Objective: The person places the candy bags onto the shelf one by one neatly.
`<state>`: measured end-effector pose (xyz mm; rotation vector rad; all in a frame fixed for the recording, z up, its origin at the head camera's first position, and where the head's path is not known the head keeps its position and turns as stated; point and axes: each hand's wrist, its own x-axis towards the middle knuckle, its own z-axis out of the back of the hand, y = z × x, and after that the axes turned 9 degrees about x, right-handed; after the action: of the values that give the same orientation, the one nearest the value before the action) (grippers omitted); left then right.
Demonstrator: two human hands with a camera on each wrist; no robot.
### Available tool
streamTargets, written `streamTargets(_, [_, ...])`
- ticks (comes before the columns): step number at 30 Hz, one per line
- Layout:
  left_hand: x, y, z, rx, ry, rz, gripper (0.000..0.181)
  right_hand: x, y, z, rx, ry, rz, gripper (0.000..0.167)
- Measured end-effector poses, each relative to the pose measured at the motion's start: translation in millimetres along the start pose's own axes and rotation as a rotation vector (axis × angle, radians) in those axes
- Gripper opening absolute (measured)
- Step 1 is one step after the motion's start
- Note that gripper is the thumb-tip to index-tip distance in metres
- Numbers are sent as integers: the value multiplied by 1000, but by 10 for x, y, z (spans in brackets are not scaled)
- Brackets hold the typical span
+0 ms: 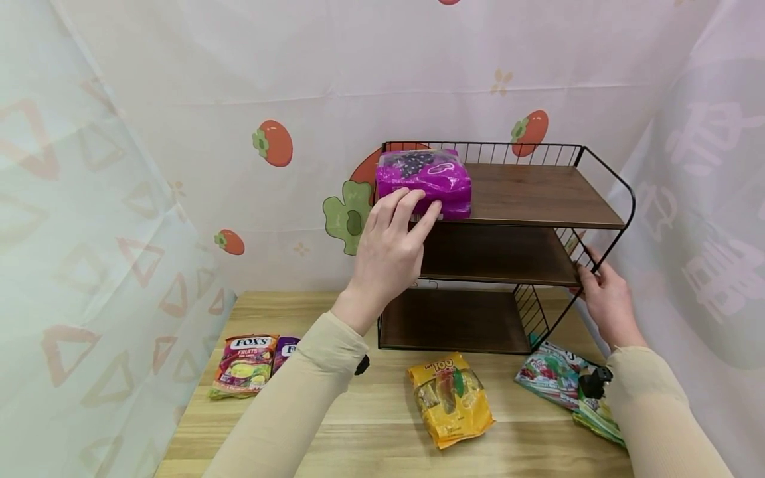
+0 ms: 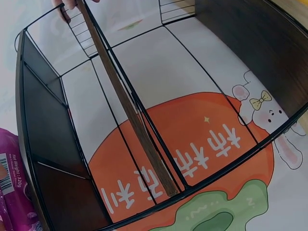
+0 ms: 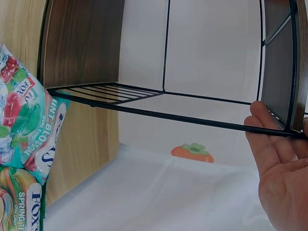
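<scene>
Evidently the purple bag [image 1: 454, 180] sits at the left end of the top shelf [image 1: 538, 192], close to the front edge, and my left hand [image 1: 390, 232] is on it, fingers and thumb spread against its front face; I see none of them wrapped round it. My right hand [image 1: 609, 302] grips the right side of the rack [image 1: 460, 322], level with the middle shelf [image 1: 502, 255]. As I judge it, the bag is the likeliest trouble: I see no lip along the front edge, so if my fingertips catch the slick wrapper as I draw back, they could drag it out over the edge. It would then fall towards the surface [image 1: 358, 431], perhaps onto the yellow bag [image 1: 457, 405] in front of the rack. Pushing too hard is the opposite risk, since a soft pack may buckle or skew rather than slide straight. A shove that high could also rock or shift the rack, which looks light, should my right grip slacken. Lower down, the green bag [image 1: 550, 373] lies right by the rack's front right corner, so any swing of the rack might nudge it or crumple its end.
</scene>
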<state>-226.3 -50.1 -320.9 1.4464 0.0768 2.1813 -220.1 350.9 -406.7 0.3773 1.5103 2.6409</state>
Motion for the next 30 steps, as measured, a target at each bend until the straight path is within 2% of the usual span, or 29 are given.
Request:
streamTargets(4, [5, 19, -31, -19, 2, -2, 45, -1, -5, 0, 4, 2, -6, 57])
streamTargets(11, [-29, 72, -91, -51, 64, 40, 48, -2, -5, -11, -16, -3, -7, 57])
streamTargets(20, [-38, 73, -138, -1, 105, 39, 53, -11, 16, -11, 29, -3, 8, 57])
streamTargets(30, [-38, 46, -166, 25, 189, 36, 56, -10, 9, -18, 64, -1, 9, 57])
